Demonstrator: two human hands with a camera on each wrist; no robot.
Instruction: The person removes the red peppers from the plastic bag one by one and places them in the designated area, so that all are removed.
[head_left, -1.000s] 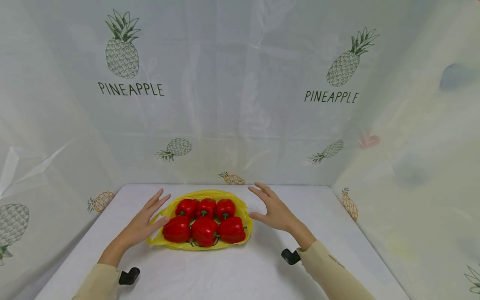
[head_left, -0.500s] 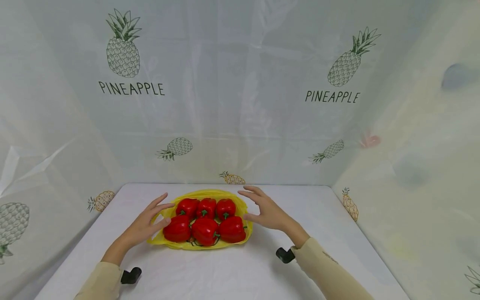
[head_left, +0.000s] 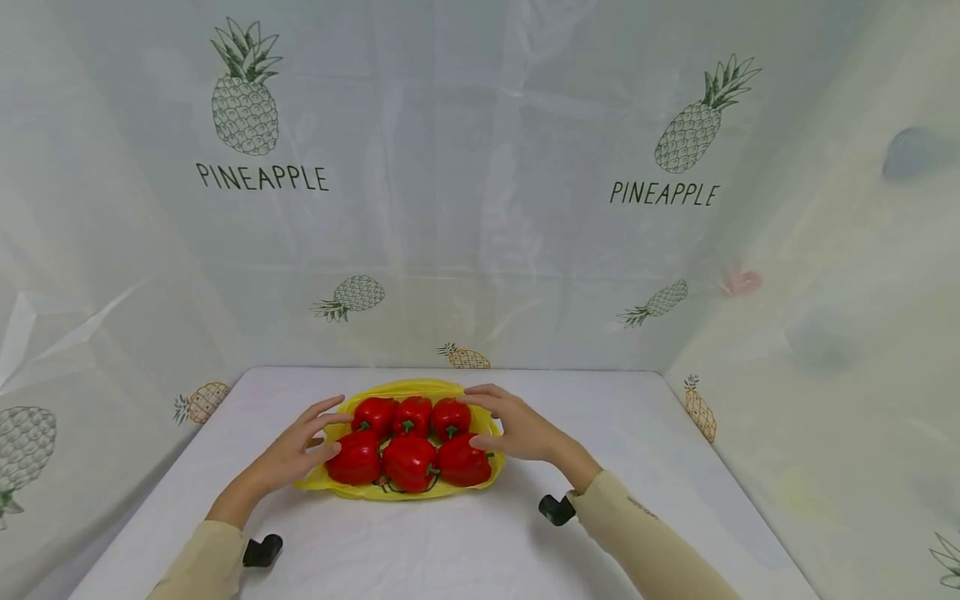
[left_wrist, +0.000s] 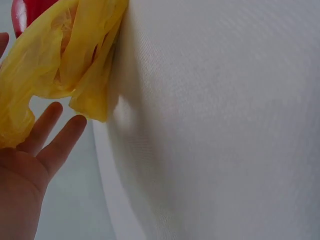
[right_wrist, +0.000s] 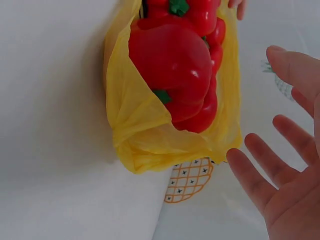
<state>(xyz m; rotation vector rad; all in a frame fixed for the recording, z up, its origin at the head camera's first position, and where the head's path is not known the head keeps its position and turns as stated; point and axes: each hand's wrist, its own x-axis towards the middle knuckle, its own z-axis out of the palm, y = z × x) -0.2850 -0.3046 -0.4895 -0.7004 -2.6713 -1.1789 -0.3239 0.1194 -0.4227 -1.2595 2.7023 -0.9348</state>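
Observation:
Several glossy red bell peppers [head_left: 408, 461] with green stems lie in two rows inside an opened yellow plastic bag [head_left: 416, 388] on the table. My left hand [head_left: 288, 454] is at the bag's left end, its fingers spread and slightly bent. In the left wrist view, fingers [left_wrist: 62, 142] of that hand are close to the yellow plastic; contact is hard to tell. At the right end is my right hand [head_left: 521, 427], fingers extended over the rim and thumb near a pepper. The right wrist view has its fingertips [right_wrist: 235, 155] beside the bag's edge, with nothing held.
A white cloth covers the table [head_left: 405, 554]. Behind it hangs a pale curtain [head_left: 465, 208] printed with pineapples, and similar sheets close off both sides. A black wrist device [head_left: 262, 551] sits under each forearm.
My right hand has moved left, from beside the bag to over its right end. My left hand has shifted slightly right. The bag and peppers stay in place.

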